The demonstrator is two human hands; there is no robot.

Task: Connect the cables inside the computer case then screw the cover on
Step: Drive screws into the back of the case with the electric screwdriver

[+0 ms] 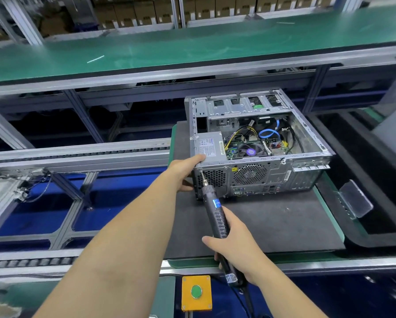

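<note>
The right hand (pixel 236 246) is wrapped tight around the black electric screwdriver (pixel 216 216), low on its handle. The tool leans up and to the left. Its thin metal tip touches the back panel of the computer case (pixel 258 157), near the case's top left corner. A small blue label shows on the tool, just above the fingers. A black cord runs off the tool's bottom end, down past the wrist.

The left hand (pixel 185 173) holds the left back corner of the case. The thumb lies on top, by the silver power supply (pixel 209 145), and the fingers curl around the side below.

The case lies on its side with the cover off, so its open side faces up. Inside the case, just right of the power supply, you can see yellow and black wires (pixel 238 134), a blue cable (pixel 269 134), and a round fan (pixel 250 151) on the green board. On the back panel of the case there is a bigger round fan grille (pixel 249 174).

The case sits on a dark mat (pixel 272 221) on a tray with a green edge. Left of the case runs a metal roller track (pixel 77 154). Behind the case is a long green shelf (pixel 192 49). In front of the case, near the bottom, is a yellow box with a green button (pixel 196 291).
</note>
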